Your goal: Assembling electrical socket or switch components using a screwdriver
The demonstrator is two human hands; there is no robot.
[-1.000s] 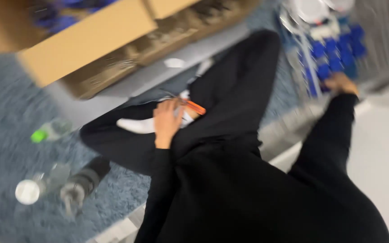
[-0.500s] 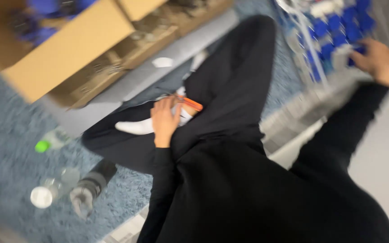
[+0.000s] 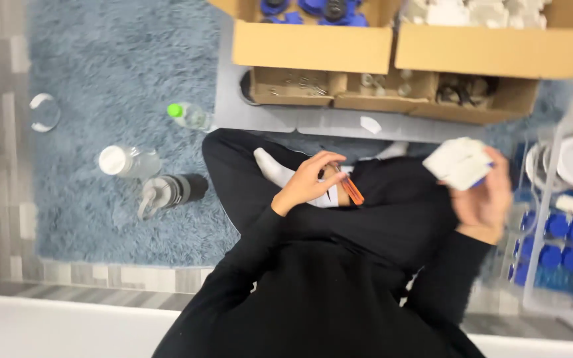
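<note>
I sit cross-legged in black clothes on a blue shaggy rug [image 3: 114, 79]. My left hand [image 3: 308, 180] rests in my lap and grips a small tool with an orange handle [image 3: 351, 189], next to my white sock [image 3: 274, 168]. My right hand [image 3: 484, 199] is raised at the right and holds a white blocky part with a blue piece under it [image 3: 460, 162]. It hovers just left of a clear bin [image 3: 538, 265] holding several blue-capped items [image 3: 568, 238].
Open cardboard boxes [image 3: 313, 46] with blue and white parts stand ahead, over low trays of small hardware [image 3: 392, 89]. On the rug to my left lie a green-capped bottle [image 3: 190, 116], a white-capped bottle [image 3: 127, 161] and a dark bottle [image 3: 170, 191]. A clear ring [image 3: 44, 111] lies at the rug's edge.
My right hand has drawn back from the bin of blue-capped items toward my lap, now carrying the white part. The view has turned level. My left hand has stayed in my lap.
</note>
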